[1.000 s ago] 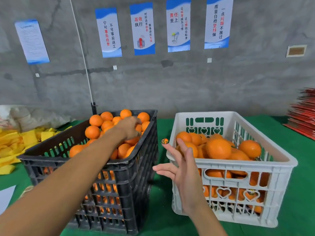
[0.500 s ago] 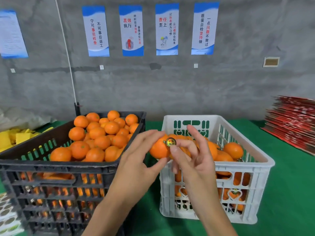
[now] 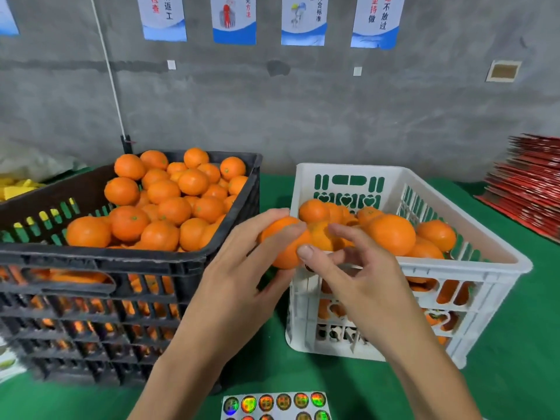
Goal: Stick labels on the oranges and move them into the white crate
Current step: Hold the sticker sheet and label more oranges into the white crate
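My left hand grips one orange just left of the white crate's near left corner. My right hand has its thumb pressed on that orange, with the other fingers relaxed and spread above the crate rim. The label on the orange is hidden under the thumb. The white crate holds several oranges. To the left, the black crate is heaped with oranges. A sheet of round holographic labels lies on the green table at the bottom edge.
The green table cover runs under both crates. A stack of red flat cartons sits at the far right. Yellow material lies behind the black crate at left. A grey wall with posters stands close behind.
My left hand took an orange from the black crate and brought it in front of the white crate. My right hand carried a label on a fingertip, set it on the orange, and now thumbs it down.
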